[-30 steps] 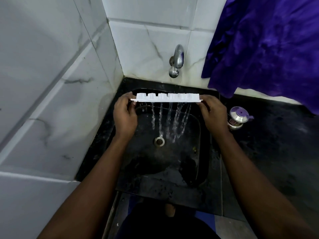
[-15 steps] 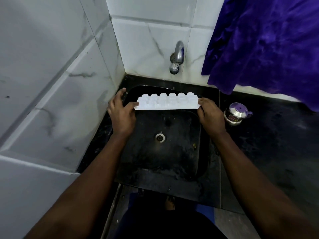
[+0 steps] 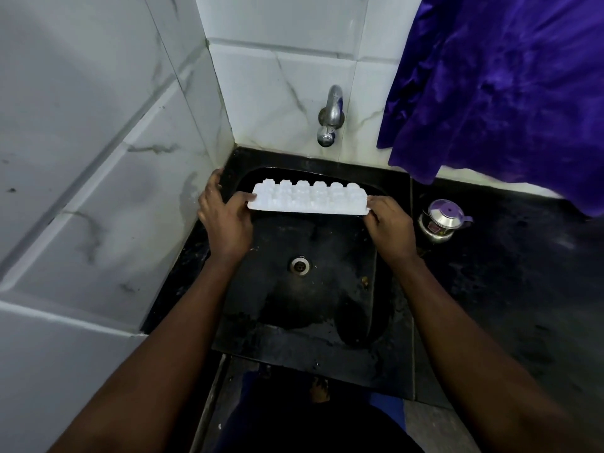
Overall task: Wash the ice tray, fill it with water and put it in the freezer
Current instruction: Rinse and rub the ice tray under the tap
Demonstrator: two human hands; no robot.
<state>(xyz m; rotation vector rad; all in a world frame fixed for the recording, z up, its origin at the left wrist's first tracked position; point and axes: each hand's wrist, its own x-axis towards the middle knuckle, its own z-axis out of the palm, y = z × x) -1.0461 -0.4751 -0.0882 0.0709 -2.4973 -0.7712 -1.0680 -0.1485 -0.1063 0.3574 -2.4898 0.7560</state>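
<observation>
ice tray [image 3: 309, 199] 1 | left hand [image 3: 225, 220] 1, right hand [image 3: 390, 227] 1 | tap [image 3: 330, 117] 1 | sink [image 3: 327, 308] 1 | steel pot [image 3: 441, 220] 1 | purple cloth [image 3: 506, 93] 1

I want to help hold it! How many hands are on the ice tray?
2. The left hand holds the left end of the ice tray, and the right hand holds its right end, above the sink.
</observation>
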